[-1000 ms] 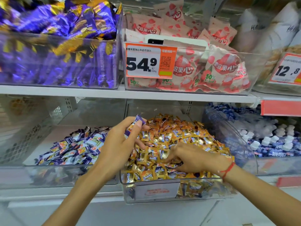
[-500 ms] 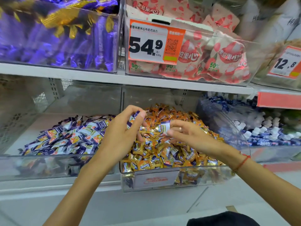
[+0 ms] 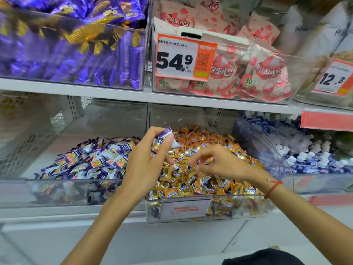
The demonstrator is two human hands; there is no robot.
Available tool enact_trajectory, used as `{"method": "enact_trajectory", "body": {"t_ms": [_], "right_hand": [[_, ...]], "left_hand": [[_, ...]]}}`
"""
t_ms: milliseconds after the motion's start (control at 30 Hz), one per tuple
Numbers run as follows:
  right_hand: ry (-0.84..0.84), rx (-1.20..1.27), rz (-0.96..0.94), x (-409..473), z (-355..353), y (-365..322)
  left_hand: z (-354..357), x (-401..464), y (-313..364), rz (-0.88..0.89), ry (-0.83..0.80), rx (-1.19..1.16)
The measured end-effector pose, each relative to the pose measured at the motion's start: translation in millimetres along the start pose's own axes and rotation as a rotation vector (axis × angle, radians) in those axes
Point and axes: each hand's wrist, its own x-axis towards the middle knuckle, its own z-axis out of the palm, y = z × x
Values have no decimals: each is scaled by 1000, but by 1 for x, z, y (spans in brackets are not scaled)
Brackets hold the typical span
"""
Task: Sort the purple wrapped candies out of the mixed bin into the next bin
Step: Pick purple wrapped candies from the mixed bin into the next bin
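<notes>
Left hand pinches purple candies over the mixed bin. Right hand fingers curl loosely (empty, blurry) above the pile.

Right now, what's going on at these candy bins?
A person is sorting candies on a shop shelf. The left hand holds a few purple wrapped candies raised above the orange candy bin. The right hand hovers low over the orange pile with fingers curled; whether it pinches a candy is too blurred to tell. The bin of purple candies sits just to the left, so the held ones likely go there next.
</notes>
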Motion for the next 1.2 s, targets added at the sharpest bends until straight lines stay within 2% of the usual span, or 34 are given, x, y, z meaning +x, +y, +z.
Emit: {"method": "enact_trajectory", "body": {"t_ms": [67, 100, 167, 233, 300, 367, 533, 600, 767, 1000, 1100, 1200], "right_hand": [[-272, -377, 1, 1, 8, 21], [-332, -521, -14, 2, 13, 28], [-324, -711, -58, 5, 21, 34], [-301, -767, -59, 11, 24, 32], [-303, -627, -2, 15, 17, 29], [-244, -372, 27, 13, 7, 25], [132, 362, 122, 3, -2, -6], [222, 507, 107, 4, 4, -27], [397, 589, 31, 17, 16, -50], [319, 547, 114, 20, 10, -37], [226, 614, 59, 17, 10, -38], [241, 573, 57, 13, -1, -28]], "left_hand": [[0, 1, -1, -5, -15, 16], [0, 3, -2, -3, -26, 21], [-1, 5, -5, 10, -43, 24], [-2, 7, -5, 8, -46, 2], [-3, 8, -3, 2, -47, -48], [-4, 8, -3, -8, -49, -80], [-1, 5, -1, -31, -14, -20], [2, 6, 0, -37, 40, -32], [8, 10, -1, -48, 84, -9], [2, 19, 5, -56, -63, 95], [-5, 10, 10, 1, 38, 56], [-32, 5, 3, 21, 270, 172]]}}
